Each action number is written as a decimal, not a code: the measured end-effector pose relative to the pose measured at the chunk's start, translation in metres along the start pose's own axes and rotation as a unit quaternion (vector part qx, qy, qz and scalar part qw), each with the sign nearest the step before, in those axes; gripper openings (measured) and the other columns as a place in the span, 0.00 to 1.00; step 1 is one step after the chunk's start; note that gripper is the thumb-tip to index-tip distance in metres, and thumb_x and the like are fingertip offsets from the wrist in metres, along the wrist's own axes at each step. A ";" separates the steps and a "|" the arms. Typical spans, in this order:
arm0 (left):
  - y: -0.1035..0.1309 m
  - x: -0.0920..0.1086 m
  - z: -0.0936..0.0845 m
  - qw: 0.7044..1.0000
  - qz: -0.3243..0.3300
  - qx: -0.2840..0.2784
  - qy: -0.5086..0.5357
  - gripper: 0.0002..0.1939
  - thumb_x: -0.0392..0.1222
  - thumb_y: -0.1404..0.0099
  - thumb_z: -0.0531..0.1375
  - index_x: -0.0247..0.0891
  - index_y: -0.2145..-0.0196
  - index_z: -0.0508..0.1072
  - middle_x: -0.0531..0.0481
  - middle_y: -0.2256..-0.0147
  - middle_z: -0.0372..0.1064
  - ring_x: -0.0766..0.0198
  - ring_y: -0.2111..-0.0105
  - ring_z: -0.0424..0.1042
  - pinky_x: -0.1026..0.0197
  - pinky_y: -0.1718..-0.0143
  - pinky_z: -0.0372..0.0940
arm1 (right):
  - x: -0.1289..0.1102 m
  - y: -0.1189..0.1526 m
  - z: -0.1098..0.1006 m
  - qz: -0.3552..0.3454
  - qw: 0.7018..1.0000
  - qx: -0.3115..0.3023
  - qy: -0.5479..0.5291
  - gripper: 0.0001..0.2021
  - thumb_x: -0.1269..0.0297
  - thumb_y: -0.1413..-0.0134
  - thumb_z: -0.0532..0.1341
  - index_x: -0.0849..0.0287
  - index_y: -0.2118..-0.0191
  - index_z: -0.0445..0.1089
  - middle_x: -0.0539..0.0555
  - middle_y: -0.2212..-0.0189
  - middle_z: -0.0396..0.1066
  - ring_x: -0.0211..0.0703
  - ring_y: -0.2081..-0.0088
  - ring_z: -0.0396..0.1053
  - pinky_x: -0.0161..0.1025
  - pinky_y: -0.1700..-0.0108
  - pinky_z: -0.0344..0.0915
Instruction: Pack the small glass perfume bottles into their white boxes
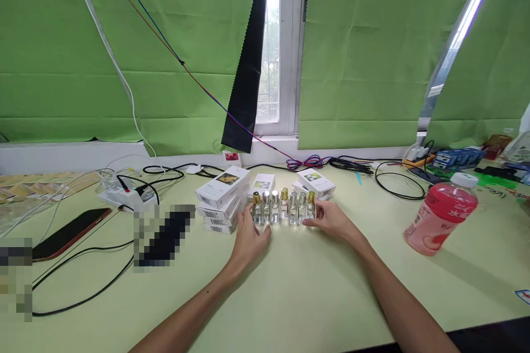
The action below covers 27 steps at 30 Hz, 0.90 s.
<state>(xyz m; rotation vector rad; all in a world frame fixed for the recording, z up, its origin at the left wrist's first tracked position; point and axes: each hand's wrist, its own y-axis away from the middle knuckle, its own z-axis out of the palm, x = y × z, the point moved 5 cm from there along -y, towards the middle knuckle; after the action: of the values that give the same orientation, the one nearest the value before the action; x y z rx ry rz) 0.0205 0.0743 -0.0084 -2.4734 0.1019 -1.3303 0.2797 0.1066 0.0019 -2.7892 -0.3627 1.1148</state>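
White boxes (pixel 222 198) crowd glass bottles (pixel 284 207).

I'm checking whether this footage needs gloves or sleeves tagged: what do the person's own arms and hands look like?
Both arms are bare as far as the picture shows them, with no sleeve in view. The left hand and right hand wear no gloves, and no rings, watch or wristband show at either wrist. No markings or tattoos are visible. Both forearms look slim.

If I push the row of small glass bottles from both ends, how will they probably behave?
The small glass bottles look tall and narrow, so one may tip. They seem to be clear glass, probably fragile and slippery. The left hand and right hand flank the row, which should keep it together.
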 end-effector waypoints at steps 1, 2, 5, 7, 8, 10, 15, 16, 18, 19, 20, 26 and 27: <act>0.000 -0.001 0.000 1.000 0.002 0.002 0.000 0.37 0.44 0.42 0.63 0.35 0.36 0.59 0.40 0.49 0.62 0.65 0.73 0.66 0.53 0.61 0.69 | 0.000 0.000 0.000 0.000 1.000 0.003 0.000 0.20 0.48 0.55 0.70 0.56 0.76 0.61 0.46 0.78 0.63 0.39 0.74 0.58 0.36 0.74 0.50; -0.001 -0.002 -0.001 1.000 0.002 0.005 0.000 0.37 0.43 0.42 0.64 0.36 0.37 0.59 0.40 0.50 0.63 0.65 0.73 0.66 0.53 0.61 0.69 | 0.000 0.000 0.000 0.001 1.000 0.004 -0.001 0.20 0.48 0.55 0.70 0.56 0.75 0.61 0.47 0.78 0.63 0.39 0.74 0.58 0.36 0.74 0.50; -0.001 -0.004 -0.001 1.000 -0.002 0.010 0.007 0.38 0.43 0.44 0.65 0.37 0.37 0.60 0.41 0.50 0.63 0.67 0.74 0.65 0.53 0.61 0.69 | -0.001 0.000 0.000 0.000 1.000 0.003 -0.005 0.20 0.49 0.56 0.70 0.56 0.75 0.62 0.46 0.78 0.62 0.39 0.74 0.58 0.36 0.74 0.50; -0.001 -0.005 0.000 1.000 -0.006 0.006 0.005 0.38 0.43 0.44 0.65 0.37 0.37 0.60 0.40 0.49 0.63 0.66 0.74 0.65 0.53 0.60 0.68 | -0.002 0.000 0.000 0.000 1.000 0.007 -0.002 0.20 0.49 0.56 0.70 0.56 0.75 0.62 0.46 0.78 0.62 0.39 0.74 0.58 0.36 0.74 0.50; -0.001 -0.004 -0.001 1.000 -0.007 0.005 0.003 0.39 0.43 0.44 0.65 0.37 0.37 0.60 0.40 0.48 0.63 0.66 0.73 0.65 0.52 0.60 0.68 | -0.002 0.000 0.000 -0.001 1.000 0.010 0.001 0.20 0.48 0.56 0.70 0.56 0.75 0.62 0.46 0.78 0.62 0.39 0.75 0.58 0.36 0.74 0.49; -0.001 -0.003 -0.002 1.000 -0.007 0.008 0.005 0.39 0.44 0.45 0.65 0.37 0.37 0.60 0.39 0.48 0.63 0.62 0.69 0.67 0.52 0.58 0.68 | -0.003 0.000 -0.001 -0.004 1.000 0.015 0.005 0.21 0.48 0.56 0.70 0.55 0.76 0.60 0.47 0.78 0.62 0.39 0.75 0.58 0.36 0.74 0.49; -0.001 -0.002 -0.004 1.000 -0.002 0.013 0.019 0.39 0.44 0.46 0.66 0.38 0.38 0.62 0.39 0.48 0.63 0.50 0.55 0.70 0.48 0.50 0.66 | -0.002 -0.002 -0.001 -0.013 1.000 0.021 0.001 0.22 0.46 0.55 0.69 0.55 0.76 0.58 0.47 0.78 0.62 0.39 0.75 0.57 0.37 0.73 0.50; -0.001 -0.002 -0.003 1.000 -0.002 0.010 0.014 0.39 0.44 0.46 0.65 0.38 0.37 0.61 0.39 0.47 0.63 0.49 0.53 0.70 0.47 0.49 0.66 | -0.001 -0.002 -0.001 -0.016 1.000 0.021 0.001 0.22 0.46 0.55 0.68 0.55 0.76 0.58 0.47 0.78 0.61 0.39 0.74 0.57 0.37 0.73 0.49; 0.000 -0.003 -0.002 1.000 -0.002 0.002 0.003 0.40 0.44 0.45 0.65 0.37 0.36 0.60 0.38 0.46 0.61 0.47 0.51 0.69 0.47 0.48 0.65 | 0.000 -0.003 0.000 -0.021 0.999 0.024 0.001 0.22 0.46 0.54 0.67 0.55 0.76 0.57 0.47 0.78 0.61 0.39 0.75 0.56 0.37 0.73 0.49; 0.000 -0.003 -0.001 1.000 0.000 0.000 -0.001 0.40 0.44 0.45 0.65 0.37 0.36 0.59 0.38 0.46 0.61 0.47 0.50 0.69 0.47 0.48 0.65 | 0.000 -0.003 0.000 -0.024 0.999 0.025 -0.001 0.22 0.46 0.54 0.67 0.55 0.75 0.57 0.47 0.78 0.61 0.39 0.75 0.56 0.37 0.73 0.49; 0.000 -0.003 -0.001 1.000 0.002 0.000 -0.003 0.41 0.44 0.45 0.65 0.37 0.36 0.59 0.38 0.46 0.61 0.47 0.50 0.69 0.47 0.48 0.65 | 0.000 -0.003 0.000 -0.027 0.999 0.026 -0.003 0.22 0.46 0.53 0.67 0.54 0.75 0.57 0.47 0.78 0.60 0.39 0.75 0.56 0.37 0.73 0.49; 0.000 -0.005 -0.001 1.000 -0.003 0.003 0.006 0.40 0.44 0.46 0.66 0.38 0.36 0.61 0.39 0.47 0.62 0.54 0.59 0.70 0.48 0.51 0.65 | 0.002 -0.004 0.002 -0.035 0.999 0.036 -0.005 0.19 0.47 0.51 0.66 0.54 0.72 0.58 0.46 0.78 0.61 0.39 0.74 0.57 0.37 0.73 0.51; -0.001 -0.006 -0.001 1.000 -0.003 -0.002 0.013 0.39 0.45 0.45 0.66 0.38 0.36 0.61 0.40 0.48 0.63 0.57 0.63 0.69 0.50 0.53 0.66 | 0.003 -0.005 0.002 -0.036 0.999 0.039 -0.006 0.19 0.47 0.50 0.66 0.54 0.72 0.59 0.46 0.78 0.61 0.40 0.74 0.57 0.37 0.73 0.51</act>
<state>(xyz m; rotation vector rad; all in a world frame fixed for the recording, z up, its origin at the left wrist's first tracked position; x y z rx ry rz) 0.0163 0.0764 -0.0118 -2.4626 0.1034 -1.3680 0.2797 0.1119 -0.0004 -2.6817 -0.4077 1.1068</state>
